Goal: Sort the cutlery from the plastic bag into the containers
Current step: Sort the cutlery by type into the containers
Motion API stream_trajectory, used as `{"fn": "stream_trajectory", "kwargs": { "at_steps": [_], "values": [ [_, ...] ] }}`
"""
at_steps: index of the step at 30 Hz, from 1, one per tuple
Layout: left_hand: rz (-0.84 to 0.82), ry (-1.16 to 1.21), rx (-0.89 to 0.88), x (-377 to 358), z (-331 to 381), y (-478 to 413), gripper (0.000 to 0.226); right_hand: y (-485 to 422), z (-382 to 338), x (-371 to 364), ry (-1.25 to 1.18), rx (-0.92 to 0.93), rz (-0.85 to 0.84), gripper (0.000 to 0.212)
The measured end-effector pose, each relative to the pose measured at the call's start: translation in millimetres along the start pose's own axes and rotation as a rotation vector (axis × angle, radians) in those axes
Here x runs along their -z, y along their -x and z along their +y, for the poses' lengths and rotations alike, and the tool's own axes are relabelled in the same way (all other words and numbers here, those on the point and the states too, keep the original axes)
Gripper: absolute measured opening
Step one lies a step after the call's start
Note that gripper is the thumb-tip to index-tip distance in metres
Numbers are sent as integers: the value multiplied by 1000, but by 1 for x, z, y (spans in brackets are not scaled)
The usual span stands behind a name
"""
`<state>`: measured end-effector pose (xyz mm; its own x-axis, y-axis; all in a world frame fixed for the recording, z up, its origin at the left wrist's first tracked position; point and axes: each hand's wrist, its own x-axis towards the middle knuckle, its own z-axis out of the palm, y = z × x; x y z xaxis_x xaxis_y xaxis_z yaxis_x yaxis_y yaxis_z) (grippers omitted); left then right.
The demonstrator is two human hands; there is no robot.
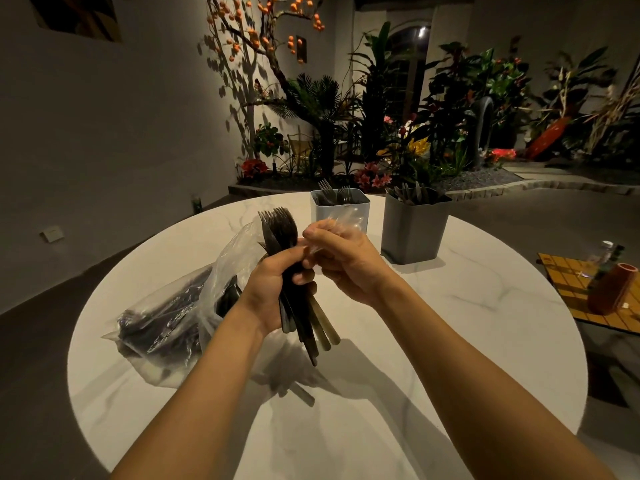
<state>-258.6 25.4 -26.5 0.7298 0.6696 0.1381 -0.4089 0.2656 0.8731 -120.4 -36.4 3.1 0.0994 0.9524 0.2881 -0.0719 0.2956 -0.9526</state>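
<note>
Now, farthest left, the bag (166, 317) slumps on the table (467, 323), dark cutlery showing through it and its mouth drawn up toward the hands. The left hand (273, 289) has its fingers wrapped round a bundle (280, 230) of forks and other pieces, tines up and handles hanging below the fist, likely so they can be sorted one by one. The right hand (343, 265) pinches the bag's clear edge between thumb and curled fingers just beside the bundle, seemingly to peel the film off the tines. Beyond stand the white tub (341, 211), holding forks, and the grey tub (414, 230), holding pieces I cannot identify. Far right sit a mat (561, 271) and a vase (611, 289).
</note>
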Motion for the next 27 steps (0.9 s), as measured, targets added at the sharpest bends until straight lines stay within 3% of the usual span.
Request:
{"fn": "stream_trajectory", "kwargs": {
  "at_steps": [4, 10, 14, 19, 27],
  "values": [
    [32, -64, -5, 5, 9, -11, 11, -13, -4, 1, 109, 41, 50, 21],
    [150, -174, -6, 13, 25, -40, 10, -50, -12, 0, 238, 69, 157, 18],
    [298, -169, 7, 33, 36, -59, 20, -86, -14, 5, 310, 83, 222, 25],
    [478, -129, -11, 72, 42, -78, 12, -137, 5, 15, 461, 17, 348, 22],
    [591, -213, -56, 109, 34, -99, 11, -198, 51, 4, 778, -63, 337, 20]
  ]
}}
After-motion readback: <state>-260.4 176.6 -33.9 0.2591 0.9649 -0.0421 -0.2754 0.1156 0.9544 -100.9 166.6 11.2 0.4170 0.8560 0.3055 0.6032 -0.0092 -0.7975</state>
